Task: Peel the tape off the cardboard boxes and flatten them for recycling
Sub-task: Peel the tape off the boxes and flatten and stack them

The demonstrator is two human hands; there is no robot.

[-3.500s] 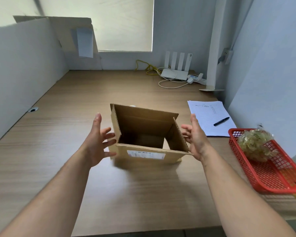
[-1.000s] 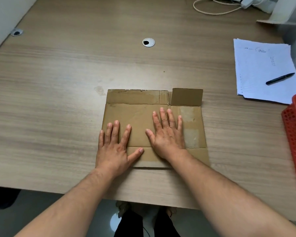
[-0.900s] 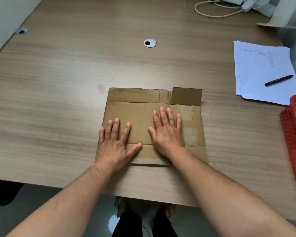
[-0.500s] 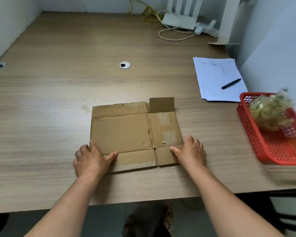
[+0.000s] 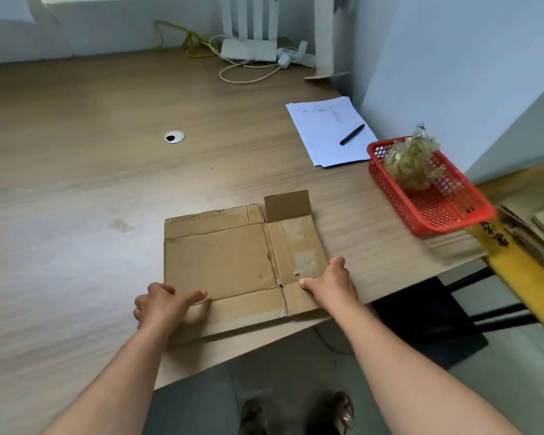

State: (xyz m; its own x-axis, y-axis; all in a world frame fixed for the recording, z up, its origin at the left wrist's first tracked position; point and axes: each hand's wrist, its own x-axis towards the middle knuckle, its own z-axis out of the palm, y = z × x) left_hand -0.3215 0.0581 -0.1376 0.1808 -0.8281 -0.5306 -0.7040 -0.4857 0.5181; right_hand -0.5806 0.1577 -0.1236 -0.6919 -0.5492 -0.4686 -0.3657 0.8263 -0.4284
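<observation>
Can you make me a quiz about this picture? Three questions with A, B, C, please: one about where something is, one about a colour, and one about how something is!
1. Where is the pen? A on the white paper. B on the floor. C in a cup.
2. What colour is the basket? A blue. B red. C green.
3. How is the cardboard box? A standing open. B rolled up. C flattened.

Answers:
1 A: the pen lies across the paper.
2 B: its mesh walls are red.
3 C: it lies flattened on the table, with the left hand and right hand holding its near end.
</observation>
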